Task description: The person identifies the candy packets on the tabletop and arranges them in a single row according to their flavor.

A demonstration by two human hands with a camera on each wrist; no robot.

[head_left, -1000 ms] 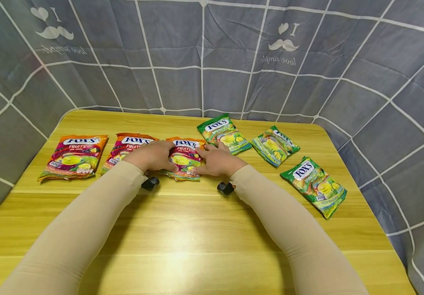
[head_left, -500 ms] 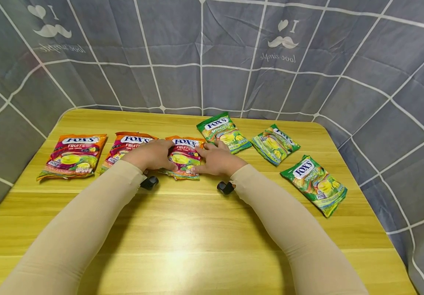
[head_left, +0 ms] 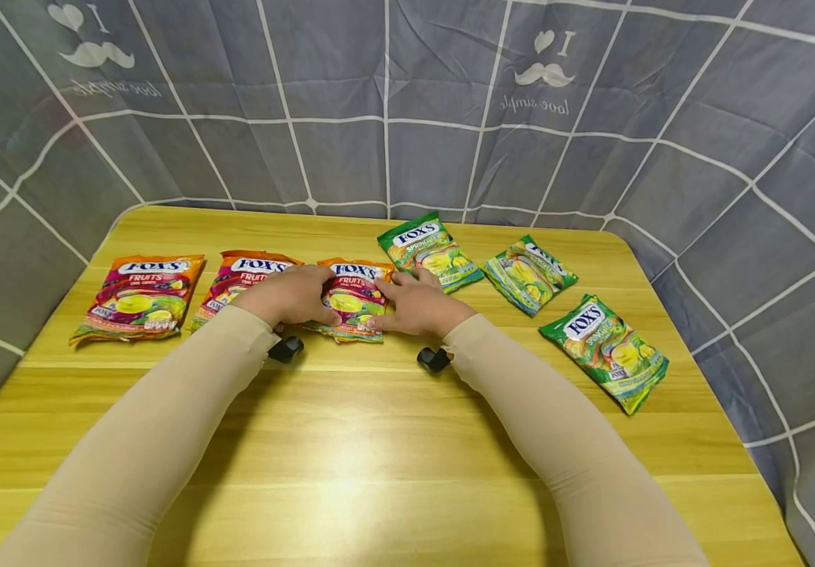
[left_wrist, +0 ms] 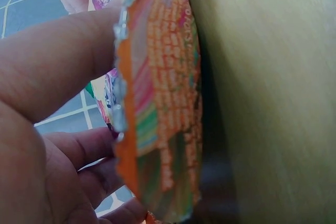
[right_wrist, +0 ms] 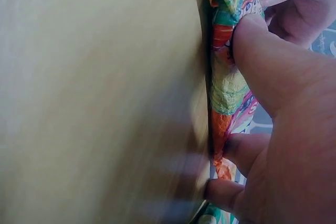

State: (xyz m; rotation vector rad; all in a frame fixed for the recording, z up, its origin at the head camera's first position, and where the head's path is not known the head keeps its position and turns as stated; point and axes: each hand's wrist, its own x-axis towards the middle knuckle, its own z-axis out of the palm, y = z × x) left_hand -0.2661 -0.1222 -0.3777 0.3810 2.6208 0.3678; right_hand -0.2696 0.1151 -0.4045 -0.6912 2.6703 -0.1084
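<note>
Both hands hold an orange-and-purple Fox's Fruits candy bag [head_left: 353, 303] lying face up on the table, third from the left. My left hand [head_left: 290, 295] grips its left side, with the thumb on the bag's front near the lower edge. Opposite, my right hand [head_left: 421, 307] holds the right side, thumb also on the front. In the left wrist view the bag's printed edge [left_wrist: 163, 87] stands close, with thumb and fingers at it. The right wrist view shows the crinkled candy bag [right_wrist: 228, 90] under my right thumb. Part of a second Fruits bag [head_left: 240, 279] is hidden behind the left hand.
Another Fruits candy bag [head_left: 139, 298] lies at the far left of the wooden table [head_left: 350, 465]. To the right lie green Fox's candy bags: one [head_left: 442, 256] near the right fingers, one tilted [head_left: 531, 274], one farther right [head_left: 607, 353]. A grey checked cloth [head_left: 336, 102] hangs behind.
The head view has shifted very slightly, so the table and bags sit a little higher. Both hands stay on the same candy bag, with no visible movement of the bags.
</note>
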